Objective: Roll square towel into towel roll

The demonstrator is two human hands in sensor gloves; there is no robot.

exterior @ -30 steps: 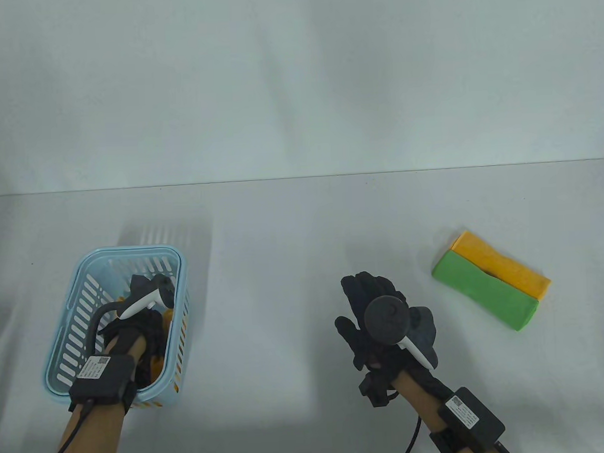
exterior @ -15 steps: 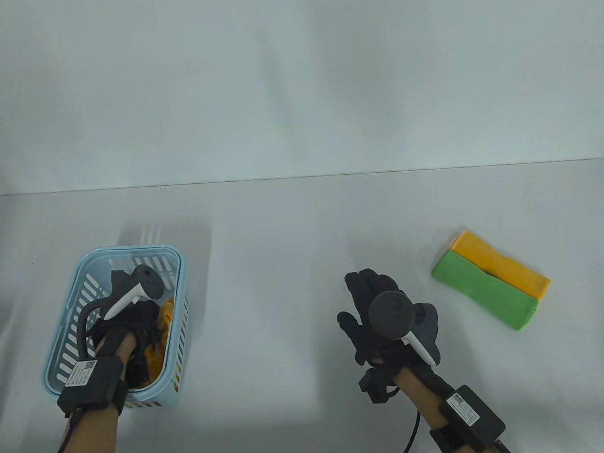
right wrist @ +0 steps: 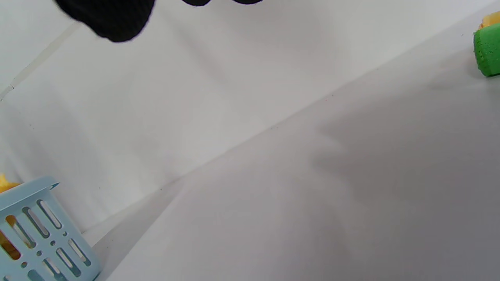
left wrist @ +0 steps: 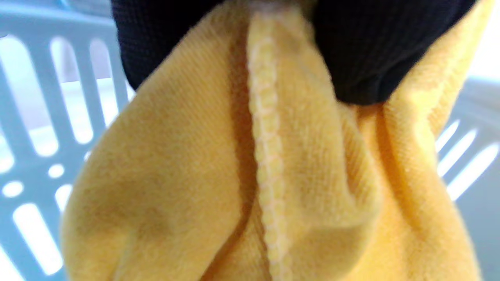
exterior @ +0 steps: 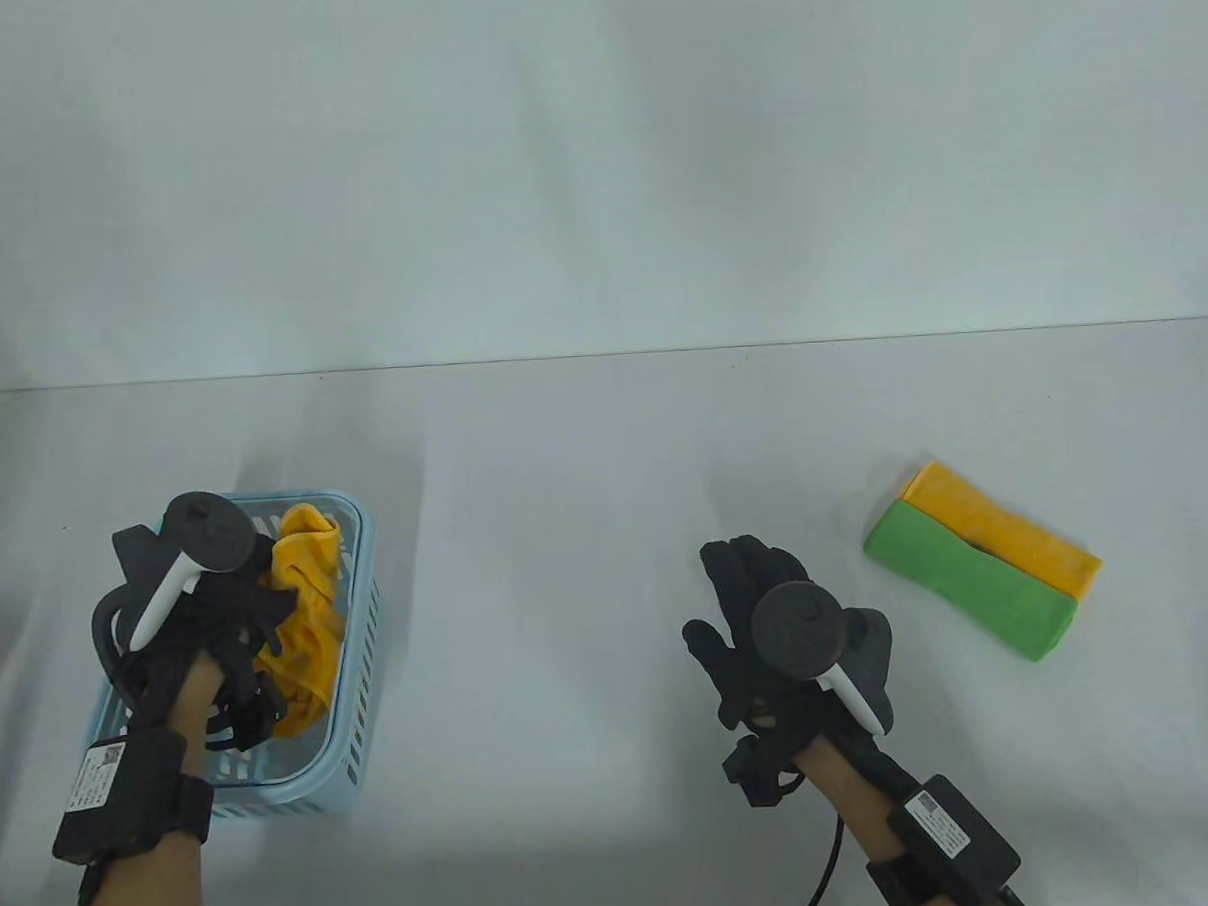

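My left hand (exterior: 232, 607) grips a crumpled yellow towel (exterior: 306, 606) and holds it up over the light blue basket (exterior: 359, 624) at the left of the table. In the left wrist view the gloved fingers (left wrist: 363, 50) pinch the yellow towel (left wrist: 265, 179) close to its stitched hem, with the basket wall (left wrist: 35, 128) behind. My right hand (exterior: 746, 607) rests flat and open on the table near the middle, holding nothing. Its fingertips (right wrist: 113, 19) show at the top of the right wrist view.
A green towel roll (exterior: 970, 582) and an orange towel roll (exterior: 1008, 540) lie side by side at the right of the table. The basket corner (right wrist: 43, 230) shows in the right wrist view. The table's back edge meets a white wall.
My left hand has risen out of the basket, pulling the yellow towel up with it. My right hand has barely shifted.
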